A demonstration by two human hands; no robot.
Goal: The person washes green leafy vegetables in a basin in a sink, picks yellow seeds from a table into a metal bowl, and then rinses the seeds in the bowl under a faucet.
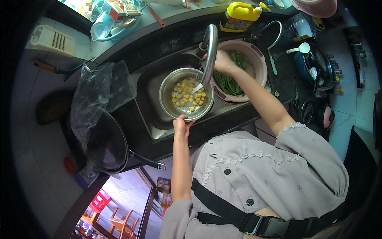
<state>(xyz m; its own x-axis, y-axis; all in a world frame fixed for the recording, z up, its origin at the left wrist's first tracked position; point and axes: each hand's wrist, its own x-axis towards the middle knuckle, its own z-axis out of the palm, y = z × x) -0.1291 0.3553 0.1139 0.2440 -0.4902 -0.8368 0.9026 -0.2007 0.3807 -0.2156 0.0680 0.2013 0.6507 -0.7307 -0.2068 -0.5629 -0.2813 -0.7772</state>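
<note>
My left hand (pixel 182 128) grips the near rim of a round stainless steel bowl (pixel 164 103), thumb on top and fingers beneath. Small round yellow pieces of food (pixel 188 96) lie in water in the bowl, over the right part of a steel sink (pixel 149 119). The curved metal faucet (pixel 212 44) arches above, its white tip pointing down into the bowl. Behind the spout is my right hand (pixel 223 62), at the faucet's base near the handle; the spout partly hides its fingers. Beneath my right forearm stands a pink plastic basin (pixel 259 64) holding long green vegetables (pixel 228 82) in water.
A glass-lidded pan (pixel 107 143) sits at the left, its handle toward me, beside a clear plastic bag (pixel 89 98). A yellow pump bottle (pixel 240 16) stands behind the basin. Farther right are a thin curved tap (pixel 280 30) and a white spoon (pixel 300 48).
</note>
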